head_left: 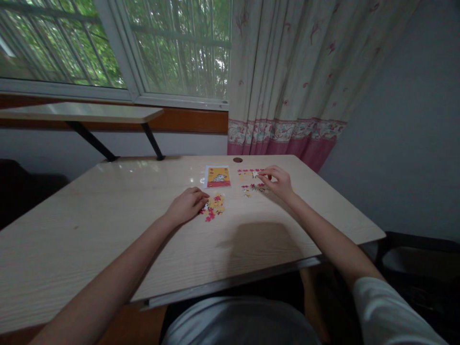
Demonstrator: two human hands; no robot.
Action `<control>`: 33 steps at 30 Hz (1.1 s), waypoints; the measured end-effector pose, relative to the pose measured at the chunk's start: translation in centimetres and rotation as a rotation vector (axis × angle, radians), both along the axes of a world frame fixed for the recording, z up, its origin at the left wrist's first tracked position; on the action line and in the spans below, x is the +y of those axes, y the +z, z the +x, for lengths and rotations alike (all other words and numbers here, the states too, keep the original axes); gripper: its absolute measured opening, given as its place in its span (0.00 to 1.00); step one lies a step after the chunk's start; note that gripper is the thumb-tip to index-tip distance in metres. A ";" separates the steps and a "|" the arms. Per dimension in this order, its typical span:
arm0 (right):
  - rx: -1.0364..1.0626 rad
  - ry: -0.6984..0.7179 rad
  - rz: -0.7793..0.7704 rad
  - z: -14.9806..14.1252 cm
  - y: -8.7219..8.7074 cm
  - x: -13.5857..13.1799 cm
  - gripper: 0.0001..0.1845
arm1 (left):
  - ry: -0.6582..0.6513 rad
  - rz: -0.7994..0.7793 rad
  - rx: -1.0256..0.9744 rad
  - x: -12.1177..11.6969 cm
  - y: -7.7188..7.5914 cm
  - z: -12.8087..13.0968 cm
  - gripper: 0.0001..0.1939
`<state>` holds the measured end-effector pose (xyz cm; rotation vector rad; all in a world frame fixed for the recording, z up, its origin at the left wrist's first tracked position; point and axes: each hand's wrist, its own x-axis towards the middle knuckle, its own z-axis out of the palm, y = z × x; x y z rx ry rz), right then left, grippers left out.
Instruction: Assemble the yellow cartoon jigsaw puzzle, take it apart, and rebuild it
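My left hand (187,206) rests at the left edge of a loose pile of jigsaw pieces (216,205), its fingers curled and pressed together over the nearest ones. Whatever lies under those fingertips is hidden. Yellow, red and white show among the heaped pieces. Farther right, my right hand (278,180) pinches a small white jigsaw piece (255,174) between thumb and forefinger, just at the laid-out rows. A back row of pieces (245,171) has red along its top edge; a front row (246,190) lies nearer me, partly covered by the right hand's shadow.
A picture card (218,177) with a white cartoon figure on yellow and red lies behind the pile. Behind it is a round cable hole (237,160) in the desk (172,268). A raised shelf (89,112) stands at back left. A curtain (287,96) hangs behind the desk.
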<state>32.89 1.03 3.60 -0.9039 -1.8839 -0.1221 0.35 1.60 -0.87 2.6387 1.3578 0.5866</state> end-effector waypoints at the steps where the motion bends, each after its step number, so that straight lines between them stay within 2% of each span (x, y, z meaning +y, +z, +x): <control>1: -0.002 -0.009 -0.006 0.1 0.0 0.0 0.11 | -0.012 0.003 -0.004 0.0 0.1 0.0 0.19; 5: -0.027 -0.001 -0.039 0.8 0.2 0.5 0.11 | -0.069 0.000 -0.007 -0.1 0.5 -0.2 0.18; 7: -0.087 0.027 -0.117 1.5 0.4 0.8 0.10 | -0.078 -0.011 -0.006 -0.2 0.6 -0.2 0.19; 12: -0.321 0.072 -0.611 2.8 -0.7 1.7 0.09 | -0.055 -0.025 -0.052 -0.3 0.5 -0.2 0.17; 15: -0.356 0.073 -0.769 3.1 -2.1 2.2 0.09 | -0.052 -0.030 -0.054 -0.4 0.6 -0.1 0.17; 20: -0.423 0.083 -0.787 3.2 -3.1 2.7 0.07 | -0.064 -0.035 -0.023 -0.4 0.9 -0.1 0.18; 33: -0.457 0.058 -0.785 2.9 -2.6 2.2 0.07 | -0.054 -0.020 -0.067 -0.4 1.3 -0.7 0.15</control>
